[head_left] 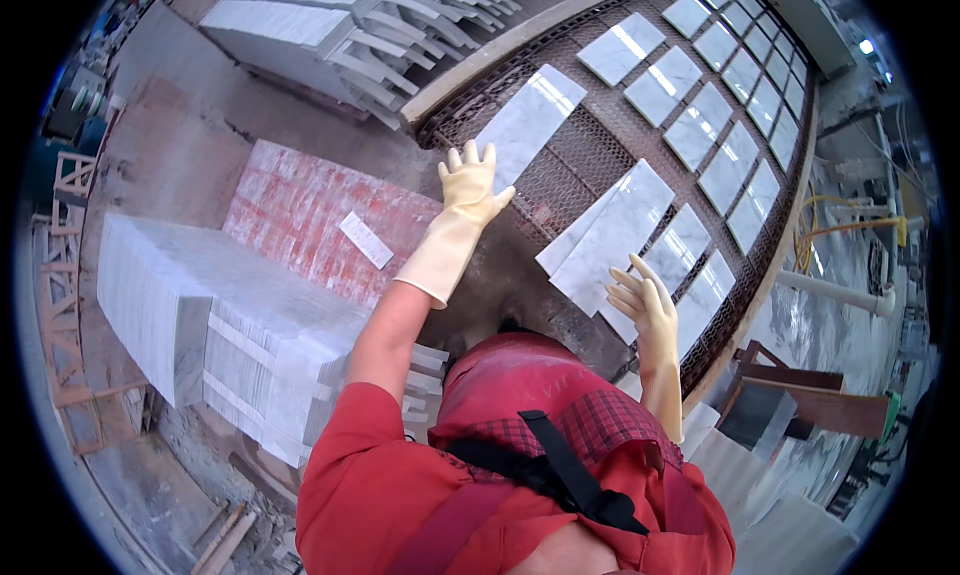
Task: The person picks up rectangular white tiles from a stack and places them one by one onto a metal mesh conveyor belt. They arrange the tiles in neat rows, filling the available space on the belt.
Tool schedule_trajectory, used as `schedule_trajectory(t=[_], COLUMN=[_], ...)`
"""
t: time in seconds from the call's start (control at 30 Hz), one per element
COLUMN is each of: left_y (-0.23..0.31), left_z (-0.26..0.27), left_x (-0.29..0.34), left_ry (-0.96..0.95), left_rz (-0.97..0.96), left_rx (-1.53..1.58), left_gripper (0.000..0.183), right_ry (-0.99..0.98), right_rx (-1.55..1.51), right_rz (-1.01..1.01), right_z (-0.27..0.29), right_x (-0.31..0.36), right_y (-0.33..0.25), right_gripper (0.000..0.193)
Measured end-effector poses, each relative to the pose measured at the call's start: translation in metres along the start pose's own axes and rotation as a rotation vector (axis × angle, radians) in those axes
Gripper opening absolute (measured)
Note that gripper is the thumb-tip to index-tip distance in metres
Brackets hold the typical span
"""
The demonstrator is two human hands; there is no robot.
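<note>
My left hand (467, 183), in a cream rubber glove, is at the near end of a polished white marble tile (532, 118) with grey veins. Its fingers are spread, and whether they press on the tile I cannot tell. My right hand (648, 307), gloved alike, hovers by the near end of another marble tile (628, 233), fingers apart and slightly bent, nothing seen in its grip. That tile overlaps a second one beneath it. Both lie on a dark wire-mesh belt (575, 145), beside a narrow tile (680, 245) to the right.
Rows of marble tiles (715, 50) cover the belt's far part. At left a large stack of tiles (280, 345) stands by a worn red board (320, 200) bearing a small white strip (365, 240). More stacked slabs (290, 20) are at the far left, beyond the belt's raised edge (490, 50).
</note>
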State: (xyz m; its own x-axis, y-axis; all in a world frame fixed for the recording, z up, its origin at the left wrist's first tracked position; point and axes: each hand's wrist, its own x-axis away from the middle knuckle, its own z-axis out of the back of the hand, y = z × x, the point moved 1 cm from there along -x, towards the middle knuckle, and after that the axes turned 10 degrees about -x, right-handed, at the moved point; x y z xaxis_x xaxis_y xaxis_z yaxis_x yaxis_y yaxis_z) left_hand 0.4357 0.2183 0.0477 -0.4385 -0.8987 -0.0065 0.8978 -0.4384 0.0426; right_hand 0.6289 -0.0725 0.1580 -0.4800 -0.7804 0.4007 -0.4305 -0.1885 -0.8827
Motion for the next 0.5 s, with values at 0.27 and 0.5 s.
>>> schedule_trajectory(t=[0.27,0.5], left_y=[-0.006,-0.012], left_z=[-0.010,-0.012], left_x=[-0.010,-0.007], left_ry=[0.073,0.108], left_rz=[-0.120,-0.184], left_rx=[-0.112,-0.083], left_gripper=[0.093,0.085], right_ry=[0.130,0.134], right_rx=[-0.001,0.010], right_rz=[-0.002,-0.041], right_z=[0.022,0.018], right_x=[0.043,0.051], right_y=[0.012,0.017], right_gripper=[0.052,0.049])
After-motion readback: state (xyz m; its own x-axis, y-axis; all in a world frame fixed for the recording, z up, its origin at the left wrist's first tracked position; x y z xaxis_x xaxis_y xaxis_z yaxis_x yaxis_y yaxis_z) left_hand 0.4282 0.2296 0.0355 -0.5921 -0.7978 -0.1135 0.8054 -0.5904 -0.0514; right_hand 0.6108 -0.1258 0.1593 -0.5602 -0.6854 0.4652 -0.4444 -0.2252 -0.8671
